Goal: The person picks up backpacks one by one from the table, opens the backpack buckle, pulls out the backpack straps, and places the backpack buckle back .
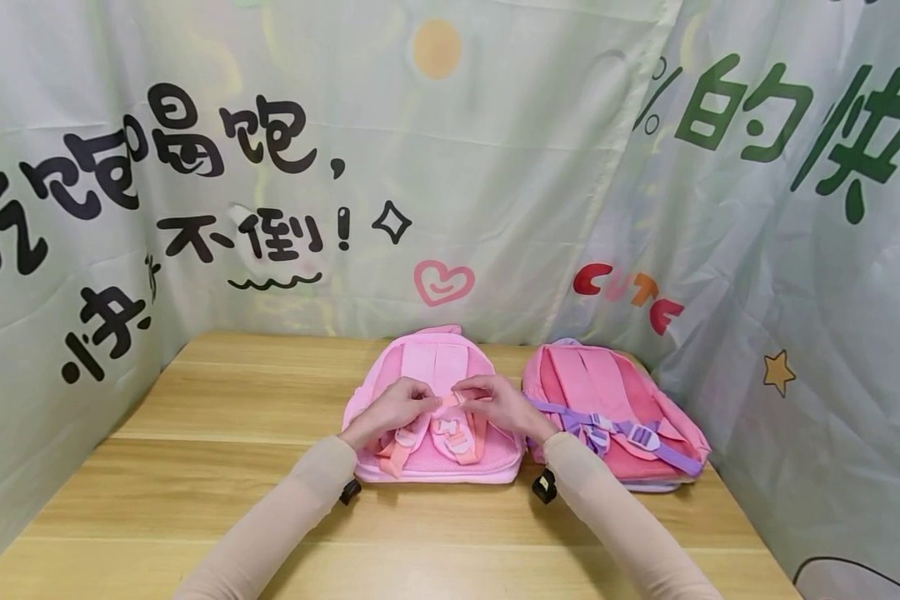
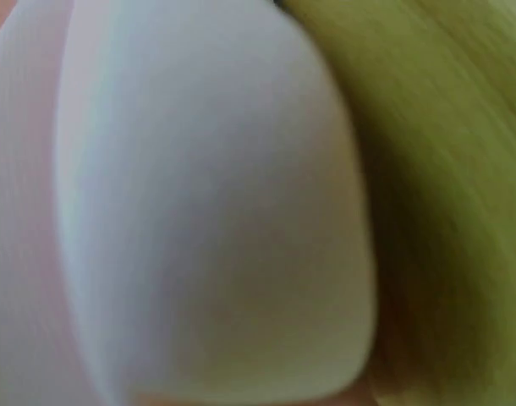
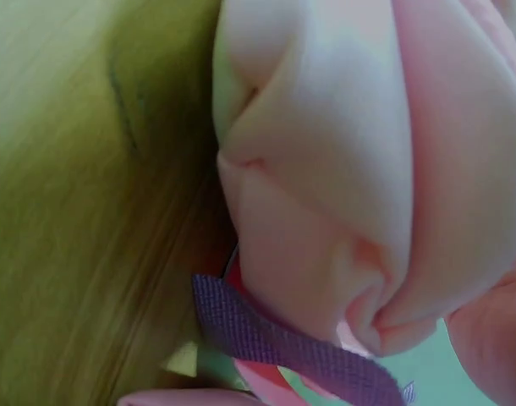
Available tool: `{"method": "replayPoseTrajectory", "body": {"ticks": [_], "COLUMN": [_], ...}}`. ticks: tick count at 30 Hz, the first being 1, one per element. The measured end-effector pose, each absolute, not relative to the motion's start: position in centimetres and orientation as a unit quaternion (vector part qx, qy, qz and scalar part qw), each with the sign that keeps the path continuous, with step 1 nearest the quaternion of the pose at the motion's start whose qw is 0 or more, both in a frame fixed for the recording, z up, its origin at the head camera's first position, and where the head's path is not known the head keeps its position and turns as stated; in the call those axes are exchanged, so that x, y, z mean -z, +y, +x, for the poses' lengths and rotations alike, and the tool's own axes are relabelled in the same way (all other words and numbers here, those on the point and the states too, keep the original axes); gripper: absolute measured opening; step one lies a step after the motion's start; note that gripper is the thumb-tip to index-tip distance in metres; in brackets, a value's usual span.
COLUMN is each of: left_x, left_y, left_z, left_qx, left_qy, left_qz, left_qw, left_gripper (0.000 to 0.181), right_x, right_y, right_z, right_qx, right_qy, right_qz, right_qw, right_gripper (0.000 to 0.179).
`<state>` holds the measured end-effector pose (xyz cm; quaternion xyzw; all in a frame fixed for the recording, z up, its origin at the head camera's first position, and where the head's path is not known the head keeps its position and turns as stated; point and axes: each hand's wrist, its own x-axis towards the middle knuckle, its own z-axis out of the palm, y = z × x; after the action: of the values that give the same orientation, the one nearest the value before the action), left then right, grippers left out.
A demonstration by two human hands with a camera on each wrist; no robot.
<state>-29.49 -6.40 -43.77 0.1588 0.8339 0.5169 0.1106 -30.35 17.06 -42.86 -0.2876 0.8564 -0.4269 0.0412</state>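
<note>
We have the pale pink backpack [image 1: 441, 362] on the bench [image 1: 270, 400], strap side up, beside a darker pink backpack [image 1: 600, 379]. Our left hand [image 1: 397, 406] and right hand [image 1: 501, 402] meet over its back, each pinching the orange strap [image 1: 450, 401]. We judge this strap work under way; whether its ends are joined, we cannot tell. Next door, the purple strap [image 1: 672, 457] already runs across, apparently done.
</note>
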Motion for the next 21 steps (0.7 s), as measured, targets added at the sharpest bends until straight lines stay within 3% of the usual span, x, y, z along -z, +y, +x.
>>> {"method": "replayPoseTrajectory", "body": {"ticks": [6, 15, 21], "left_x": [43.8, 43.3, 43.3], "left_y": [-6.6, -6.3, -6.1], "left_z": [-29.4, -29.4, -29.4], "left_qx": [-0.526, -0.497, -0.490], "left_qy": [0.829, 0.847, 0.850], "left_qz": [0.152, 0.147, 0.168], "left_qw": [0.112, 0.116, 0.100], "left_gripper": [0.026, 0.030, 0.019], "right_x": [43.1, 43.2, 43.2], "right_y": [17.7, 18.9, 19.2], "right_z": [-30.8, -31.4, -31.7], "right_qx": [0.431, 0.431, 0.416], "right_qy": [0.864, 0.857, 0.861], "right_qz": [-0.255, -0.283, -0.290], "right_qw": [0.043, 0.030, 0.021], "right_gripper": [0.030, 0.032, 0.030]}}
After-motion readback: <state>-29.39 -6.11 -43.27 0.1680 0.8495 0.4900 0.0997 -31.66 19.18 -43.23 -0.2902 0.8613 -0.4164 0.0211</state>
